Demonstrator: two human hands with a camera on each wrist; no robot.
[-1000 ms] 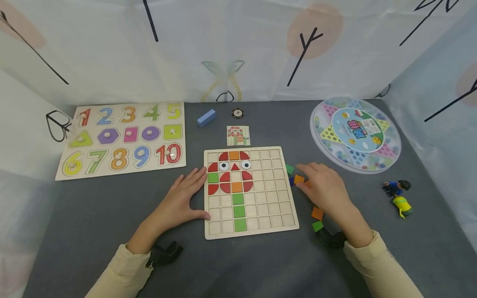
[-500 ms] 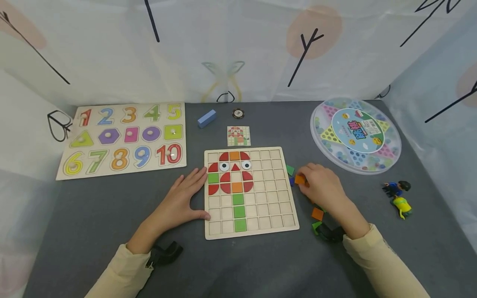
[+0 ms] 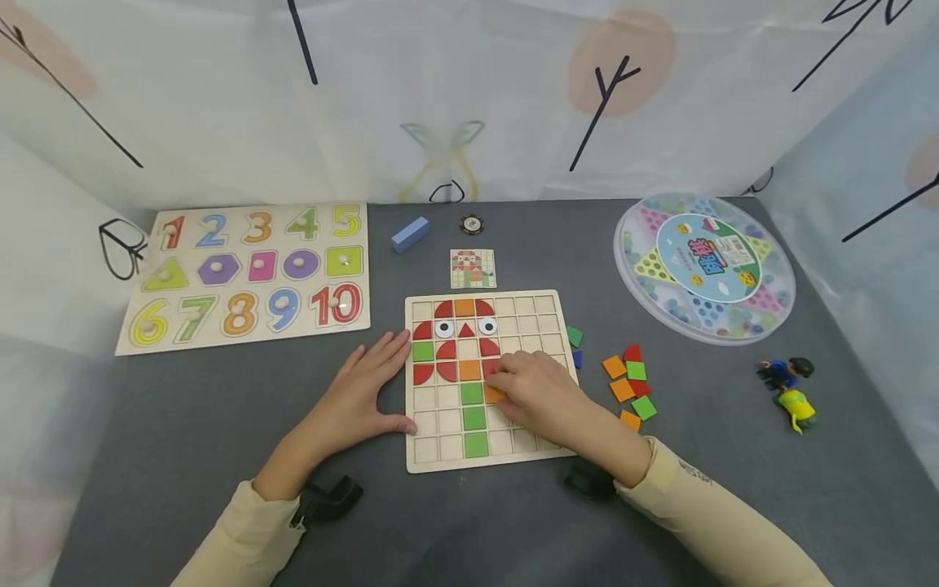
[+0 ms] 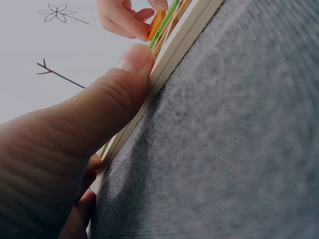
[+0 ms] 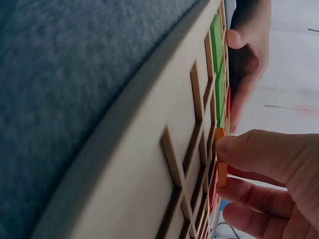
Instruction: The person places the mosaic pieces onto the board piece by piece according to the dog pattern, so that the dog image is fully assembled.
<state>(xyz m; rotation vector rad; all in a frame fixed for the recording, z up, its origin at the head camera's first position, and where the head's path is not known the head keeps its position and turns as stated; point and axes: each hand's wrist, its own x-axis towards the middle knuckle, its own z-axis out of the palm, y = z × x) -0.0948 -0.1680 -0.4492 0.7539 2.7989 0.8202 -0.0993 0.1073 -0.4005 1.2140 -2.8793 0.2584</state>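
Observation:
A wooden grid board (image 3: pixel 524 324) lies on the table, partly filled with red, green and orange tiles and two eye pieces. My left hand (image 3: pixel 359 387) is spread along its left edge, fingertips and thumb touching the rim. In the left wrist view the thumb (image 4: pixel 137 59) lies against the board's side. Over the middle of the grid, my right hand (image 3: pixel 546 399) pinches an orange square tile (image 3: pixel 493 395), just right of the column of green tiles (image 3: pixel 473 418). The right wrist view shows that orange tile (image 5: pixel 222 175) between thumb and fingers, right at the grid's surface.
Several loose tiles (image 3: pixel 622 390) lie right of the board; a green tile (image 3: pixel 575 336) and a blue one sit by its edge. Behind it are a pattern card (image 3: pixel 473 269), blue block (image 3: pixel 410 235) and round token (image 3: pixel 472 224). A number puzzle (image 3: pixel 249 277), round game box (image 3: pixel 704 269) and figurines (image 3: pixel 791 391) flank it.
My right hand picked up an orange tile from beside the board and carried it left over the grid, uncovering the loose tiles. My left hand has stayed at the board's edge.

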